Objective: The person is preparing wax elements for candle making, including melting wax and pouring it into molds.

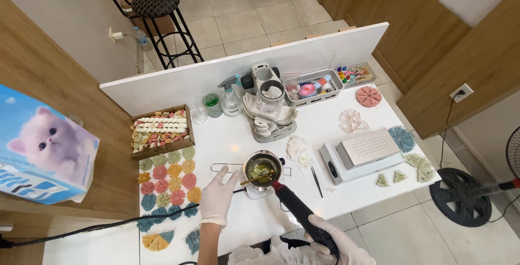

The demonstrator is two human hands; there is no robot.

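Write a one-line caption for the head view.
Gloved left hand beside a small metal pot; gloved right hand aims a black heat tool at it.

We find open white table [227, 143] left of centre, between the wooden tray [160, 131] and the pot [263, 168]. Bare room also lies at the lower right edge, below the grey machine [362, 152]. The discs [169, 184] fill the lower left; the bottles [223, 101], stand [269, 102] and white board [244, 67] wall off the top.
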